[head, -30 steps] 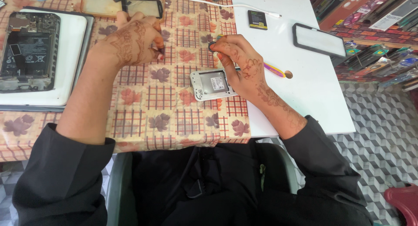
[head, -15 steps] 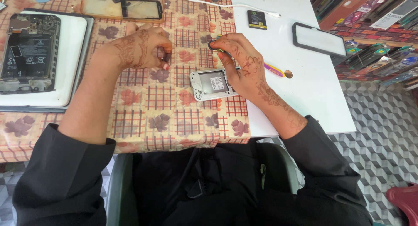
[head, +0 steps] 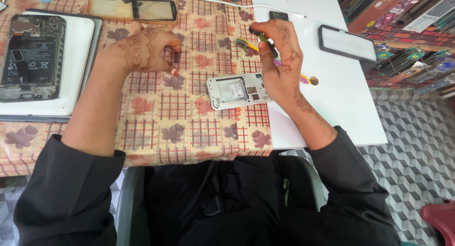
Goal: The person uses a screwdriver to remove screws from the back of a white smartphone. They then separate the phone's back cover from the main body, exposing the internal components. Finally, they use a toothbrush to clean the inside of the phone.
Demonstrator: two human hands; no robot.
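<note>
A small white phone (head: 235,90) lies on the checked tablecloth (head: 189,127) with its back open and its insides showing. My right hand (head: 280,56) hovers at its right end, fingers closed on a slim dark tool (head: 267,41) that is held over the cloth just beyond the phone. Under that hand lies a toothbrush (head: 243,43) with a yellow and purple handle. My left hand (head: 147,49) rests on the cloth to the left of the phone with its fingertips pinched together. I see nothing between them.
A dismantled dark phone (head: 32,56) lies on a white tray (head: 78,52) at the left. A detached screen frame (head: 149,9) and a white cable (head: 246,7) are at the back. A black phone (head: 348,42) and a small battery (head: 279,14) sit on the white table (head: 346,113). Shelves of packets stand at the right.
My right hand has lifted off the white phone and moved a little away with the tool, uncovering the brush head. My left hand has barely shifted.
</note>
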